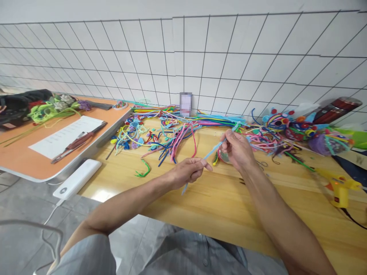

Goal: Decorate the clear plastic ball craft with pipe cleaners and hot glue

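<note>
A light blue pipe cleaner (213,150) is stretched at a slant between my hands, above the wooden table. My left hand (189,170) pinches it near its lower end, and a short tail hangs below the fingers. Higher up and to the right, my right hand (235,147) has thumb and fingers closed on the other part. A bit of light blue pokes out above that hand. Just behind my right hand lie a small round object (224,156), partly hidden, and a green and yellow twisted piece (215,157).
Loose coloured pipe cleaners (183,139) spread along the wall. A phone (185,104) leans there. Finished-looking craft figures (289,124) and a yellow glue gun (340,187) are at right. A white power strip (77,179) lies at the left edge, beside an orange table (17,156) with pliers (83,140).
</note>
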`<state>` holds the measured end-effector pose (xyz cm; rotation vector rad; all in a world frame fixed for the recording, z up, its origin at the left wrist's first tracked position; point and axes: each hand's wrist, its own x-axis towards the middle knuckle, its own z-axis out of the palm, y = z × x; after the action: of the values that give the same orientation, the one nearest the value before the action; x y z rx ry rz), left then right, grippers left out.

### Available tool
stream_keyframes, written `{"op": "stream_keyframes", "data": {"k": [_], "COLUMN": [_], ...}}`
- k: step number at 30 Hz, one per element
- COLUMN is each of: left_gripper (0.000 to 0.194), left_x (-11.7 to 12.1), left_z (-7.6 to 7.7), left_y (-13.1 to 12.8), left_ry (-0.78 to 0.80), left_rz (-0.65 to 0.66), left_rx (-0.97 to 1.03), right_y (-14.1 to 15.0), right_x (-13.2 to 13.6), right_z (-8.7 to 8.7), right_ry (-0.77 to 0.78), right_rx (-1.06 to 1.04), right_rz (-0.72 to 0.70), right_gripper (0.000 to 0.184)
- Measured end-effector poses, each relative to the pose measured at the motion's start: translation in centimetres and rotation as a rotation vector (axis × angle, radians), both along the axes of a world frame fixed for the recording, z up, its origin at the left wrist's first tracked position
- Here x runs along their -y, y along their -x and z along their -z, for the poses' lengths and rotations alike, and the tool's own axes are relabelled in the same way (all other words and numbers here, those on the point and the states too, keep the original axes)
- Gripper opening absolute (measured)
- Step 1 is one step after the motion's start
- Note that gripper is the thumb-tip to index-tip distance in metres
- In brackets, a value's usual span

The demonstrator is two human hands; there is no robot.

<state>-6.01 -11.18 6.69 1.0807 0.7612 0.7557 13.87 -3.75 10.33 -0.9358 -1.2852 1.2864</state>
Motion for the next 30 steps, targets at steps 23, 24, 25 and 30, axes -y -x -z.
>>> {"op": "stream_keyframes", "data": {"k": [23, 24, 25, 30], "left_gripper": [0.045, 0.039, 0.035, 0.095], "left_x": [-9.6, -10.4, -11.1, -12.1], "left_z": [-1.3, -1.0, -0.6, 2.5], "left_y": [6.9, 6.9, 6.8, 3.2], "left_ry": [-0.672, -0.679, -0.684, -0.692], "left_rz": [-0.5, -0.506, -0.509, -0.499], "left_rx": [-1.225, -1.277, -1.317, -1.535], "right_y": [1.8, 1.9, 1.9, 2.0], "right_x": [3.6, 4.2, 4.8, 7.0], "right_z": [3.1, 3.7, 4.4, 7.5], "right_ry": [-0.043, -0.041, -0.035, -0.032], "right_rx": [0.326, 0.356, 0.384, 0.514], "right_rz": [-0.26, -0.291, -0.316, -0.344], "right_gripper": [0.047, 0.044, 0.042, 0.033]}}
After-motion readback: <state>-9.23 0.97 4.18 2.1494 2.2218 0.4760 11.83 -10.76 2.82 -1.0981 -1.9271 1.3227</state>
